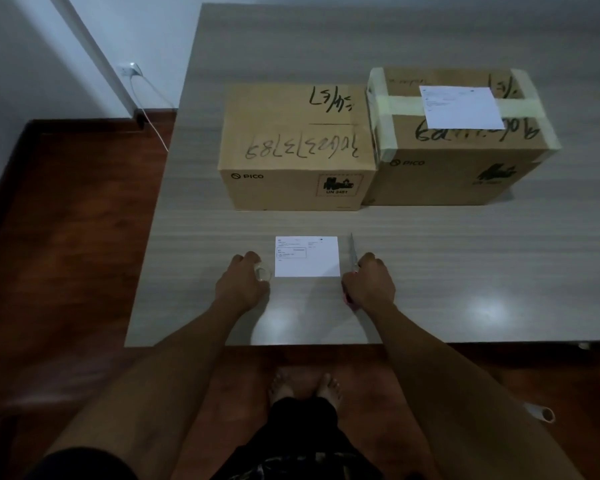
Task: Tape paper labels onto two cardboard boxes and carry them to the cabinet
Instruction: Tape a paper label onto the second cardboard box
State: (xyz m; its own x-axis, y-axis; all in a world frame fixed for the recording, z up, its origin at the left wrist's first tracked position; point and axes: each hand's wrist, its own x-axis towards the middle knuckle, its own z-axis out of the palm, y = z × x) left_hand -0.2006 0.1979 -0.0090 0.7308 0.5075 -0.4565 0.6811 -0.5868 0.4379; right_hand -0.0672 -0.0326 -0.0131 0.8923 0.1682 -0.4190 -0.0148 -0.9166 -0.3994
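Note:
Two brown cardboard boxes stand side by side on the grey table [430, 271]. The left box [297, 150] has black handwriting on its bare top. A white paper label [461, 107] lies on the taped top of the right box [465, 168]. A second white paper label [307, 257] lies flat on the table in front of me. To its left, my left hand [241, 282] is closed around a clear tape roll [262, 271]. On its right, my right hand [369, 284] grips a utility knife [353, 252], blade pointing away from me.
The table's near edge runs just past my wrists, its left edge beside the left box. Dark wooden floor lies below and to the left. A white cable [149, 112] hangs from a wall socket [130, 68]. My bare feet [303, 384] stand under the near edge.

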